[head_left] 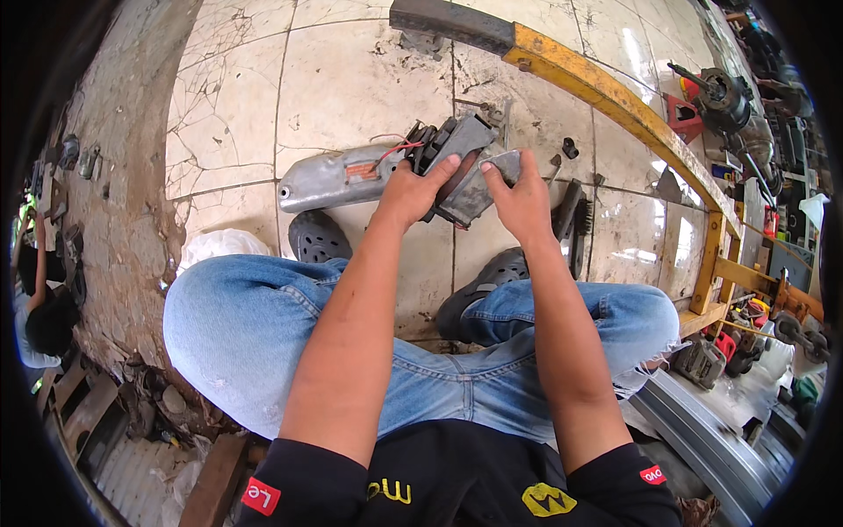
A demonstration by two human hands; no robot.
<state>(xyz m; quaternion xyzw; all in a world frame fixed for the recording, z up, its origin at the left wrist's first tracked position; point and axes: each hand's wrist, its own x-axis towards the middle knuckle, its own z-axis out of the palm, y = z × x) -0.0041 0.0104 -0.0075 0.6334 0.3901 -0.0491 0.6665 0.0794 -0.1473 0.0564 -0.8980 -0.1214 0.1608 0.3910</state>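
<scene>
Between my feet lies a long grey metal housing [329, 183] with an orange label and red wires. At its right end is a boxy grey metal part [465, 198] with a rust-brown recess and black pieces along its left side. My left hand [413, 191] is closed on the left edge of this boxy part, thumb laid across it. My right hand [524, 202] pinches a small flat grey piece [504, 163] between thumb and fingers, at the boxy part's right edge. Whether that piece is separate from the part, I cannot tell.
A yellow and black metal frame [606, 92] arches over the tiles to the right. A dark brush [583, 221] lies near my right forearm. A red stand [683, 119] and machine parts stand at far right. Another person [48, 325] is at far left.
</scene>
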